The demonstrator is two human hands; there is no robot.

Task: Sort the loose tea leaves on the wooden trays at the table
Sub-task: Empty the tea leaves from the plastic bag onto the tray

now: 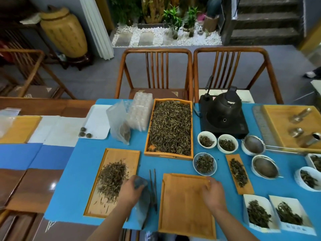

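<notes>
A large wooden tray (192, 129) full of loose tea leaves (171, 126) stands at the table's middle. To its lower left a flat wooden tray (121, 153) carries a pile of tea leaves (112, 180). A bare wooden tray (182, 206) lies in front of me. My left hand (131, 190) is closed on a grey-blue bag (141, 197) between the two near trays. My right hand (212, 193) rests on the bare tray's right rim, fingers curled over the edge. Dark tweezers (152, 188) lie beside the bag.
A narrow wooden tray (243, 189) of leaves, several white bowls (206, 140) of tea, two paper boxes (258, 213) and metal strainers (264, 166) fill the right side. A black kettle on its stove (224, 117) stands behind. Plastic bags (119, 122) and a white tray (97, 122) sit at left; two chairs (156, 73) beyond.
</notes>
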